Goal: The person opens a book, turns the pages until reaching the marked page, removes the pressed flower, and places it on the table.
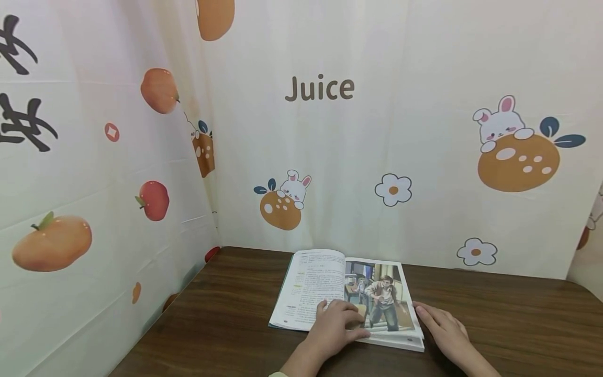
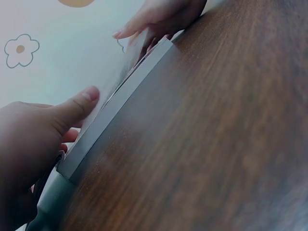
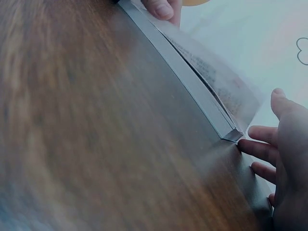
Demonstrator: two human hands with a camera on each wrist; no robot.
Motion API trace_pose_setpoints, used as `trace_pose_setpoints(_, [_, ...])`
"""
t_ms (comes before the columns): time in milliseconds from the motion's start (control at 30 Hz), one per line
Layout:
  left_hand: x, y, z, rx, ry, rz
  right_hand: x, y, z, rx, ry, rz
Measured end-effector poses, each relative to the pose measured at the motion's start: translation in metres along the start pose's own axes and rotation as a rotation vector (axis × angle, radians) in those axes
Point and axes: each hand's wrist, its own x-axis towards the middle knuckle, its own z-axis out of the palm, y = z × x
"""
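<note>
An open book (image 1: pixel 311 280) lies on the dark wooden table, text on its left page and a coloured illustration (image 1: pixel 383 298) on its right page. My left hand (image 1: pixel 334 324) rests across the lower middle of the book, fingers loosely bent over the pages and thumb near the bottom edge. At the book's right edge is my right hand (image 1: pixel 445 330), its fingers extended and touching the edge. In the right wrist view a page (image 3: pixel 231 91) stands slightly raised off the thick stack beneath, beside the fingers of the right hand (image 3: pixel 284 149); the thumb stands apart from it.
The wooden table (image 1: pixel 212 314) extends to both sides of the book. Behind it hangs a pale curtain (image 1: pixel 330 146) printed with fruit, rabbits, flowers and the word "Juice". Another curtain side (image 1: pixel 94 173) runs along the table's left edge.
</note>
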Motion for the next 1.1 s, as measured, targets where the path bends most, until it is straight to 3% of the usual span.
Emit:
trace_pose_setpoints(200, [0.0029, 0.0019, -0.0008, 0.046, 0.087, 0.005, -0.0018, 0.0001, 0.0005, 0.0, 0.008, -0.012])
trace_pose_setpoints(400, [0.0056, 0.0017, -0.0008, 0.016, 0.178, -0.018, -0.0012, 0.0014, 0.0011, -0.034, -0.026, 0.001])
trace_pose_setpoints(633, [0.0052, -0.0035, 0.0015, -0.027, 0.44, 0.033, 0.0005, 0.0041, 0.002, -0.047, -0.048, 0.007])
trace_pose_setpoints(733, [0.0053, -0.0048, 0.0018, -0.035, 0.514, 0.04, 0.001, 0.0045, 0.0018, -0.044, -0.057, 0.014])
trace_pose_setpoints(933, [0.0058, -0.0017, -0.0007, -0.025, 0.454, -0.006, 0.0023, 0.0053, 0.0015, -0.042, -0.062, 0.016])
trace_pose_setpoints(1100, [0.0082, -0.0032, 0.0007, 0.12, 0.405, 0.037, 0.0035, 0.0064, 0.0013, -0.042, -0.069, 0.021])
